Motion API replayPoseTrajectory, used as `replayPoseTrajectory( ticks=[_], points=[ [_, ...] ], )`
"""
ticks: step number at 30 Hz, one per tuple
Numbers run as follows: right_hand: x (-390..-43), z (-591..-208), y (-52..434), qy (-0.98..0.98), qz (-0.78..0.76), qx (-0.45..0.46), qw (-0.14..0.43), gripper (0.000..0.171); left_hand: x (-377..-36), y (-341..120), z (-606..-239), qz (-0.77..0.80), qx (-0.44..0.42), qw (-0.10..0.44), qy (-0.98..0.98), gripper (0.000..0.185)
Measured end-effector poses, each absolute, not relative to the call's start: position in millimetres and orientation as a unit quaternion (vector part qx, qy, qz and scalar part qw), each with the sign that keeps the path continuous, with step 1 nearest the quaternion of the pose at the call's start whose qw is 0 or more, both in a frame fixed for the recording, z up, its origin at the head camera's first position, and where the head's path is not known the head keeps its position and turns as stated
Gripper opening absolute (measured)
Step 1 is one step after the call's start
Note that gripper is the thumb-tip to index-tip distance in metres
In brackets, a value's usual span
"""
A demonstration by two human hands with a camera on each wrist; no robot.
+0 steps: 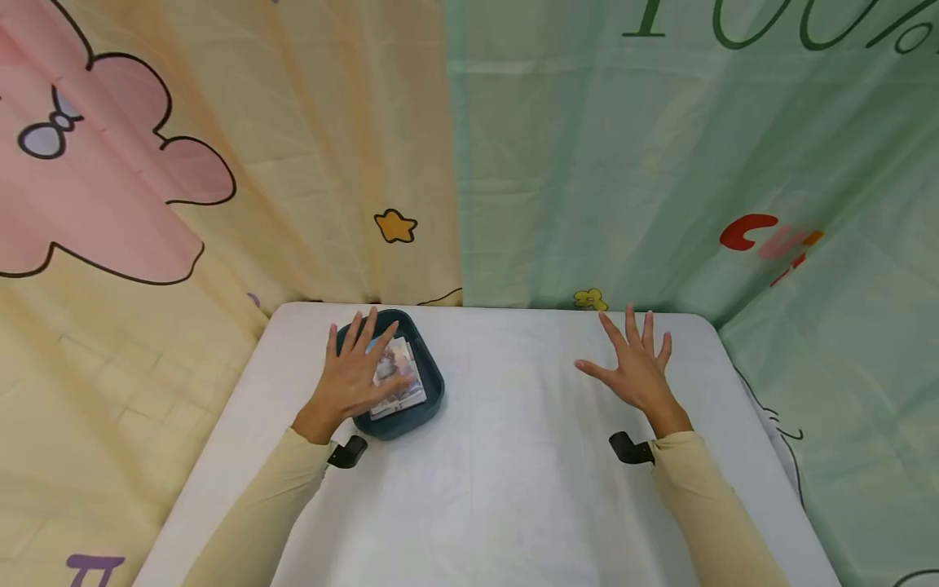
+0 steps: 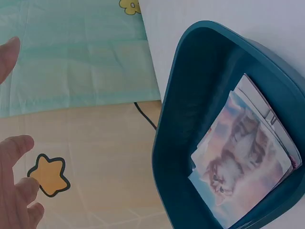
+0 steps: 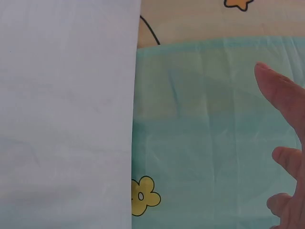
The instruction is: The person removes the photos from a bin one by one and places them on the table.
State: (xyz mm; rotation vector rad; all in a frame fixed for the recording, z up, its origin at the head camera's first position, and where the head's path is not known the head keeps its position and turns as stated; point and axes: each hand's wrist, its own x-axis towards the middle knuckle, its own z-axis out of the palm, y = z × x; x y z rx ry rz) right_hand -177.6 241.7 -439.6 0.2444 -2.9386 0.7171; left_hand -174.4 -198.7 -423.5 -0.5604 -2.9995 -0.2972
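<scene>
On the green curtain (image 1: pixel 660 163), at about one o'clock in the head view, dark green characters (image 1: pixel 778 20) read roughly "100%", cut off by the top edge. Red and orange lettering (image 1: pixel 770 240) at three o'clock is too blurred to read. A purple "π" sign (image 1: pixel 95 568) stands on the yellow curtain (image 1: pixel 88 391) at seven o'clock.

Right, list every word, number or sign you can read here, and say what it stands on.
"100%", cut off at the top edge: green curtain.
"π", purple: yellow curtain, bottom left corner.
Red and orange letters on the green curtain: too blurred to read.
Cards in the blue tray: a kitten picture, no text to be read.
</scene>
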Motion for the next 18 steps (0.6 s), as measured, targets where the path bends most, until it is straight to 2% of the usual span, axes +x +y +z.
replayPoseTrajectory(
  ticks=[10, 18],
  points=[
    [-182, -435, 239, -0.965, 0.24, 0.083, 0.062, 0.095, -171, -206, -444, -0.131, -0.146, 0.028, -0.98, 0.094],
    [-188, -433, 236, -0.963, 0.249, 0.076, 0.066, 0.093, -167, -220, -469, -0.109, -0.137, 0.028, -0.984, 0.086]
  ],
)
